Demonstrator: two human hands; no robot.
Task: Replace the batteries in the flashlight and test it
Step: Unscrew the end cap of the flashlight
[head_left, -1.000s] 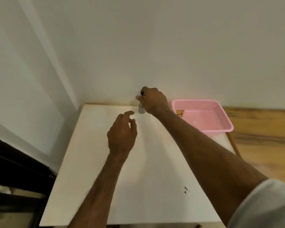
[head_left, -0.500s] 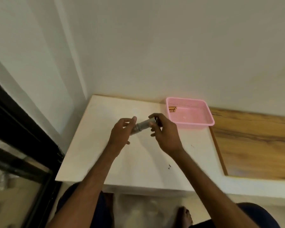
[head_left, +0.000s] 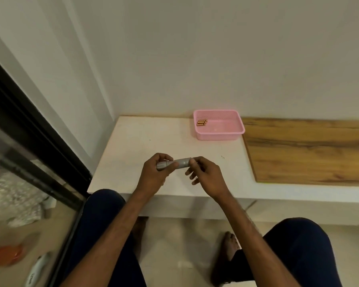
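A small grey flashlight (head_left: 175,163) lies level between both hands, above the near part of the white table (head_left: 133,141). My left hand (head_left: 153,174) wraps its left end. My right hand (head_left: 205,172) pinches its right end with thumb and forefinger, the other fingers spread. Several copper-coloured batteries (head_left: 201,122) lie in the back left corner of a pink basket (head_left: 220,135) at the far side of the table.
A wooden board (head_left: 309,150) adjoins the table on the right. A wall stands right behind the table. A dark door frame (head_left: 29,129) runs along the left. My knees and bare feet show below the table's front edge.
My right hand lifted the flashlight from the back of the table and brought it toward me. My left hand took hold of its other end. The view tilted downward.
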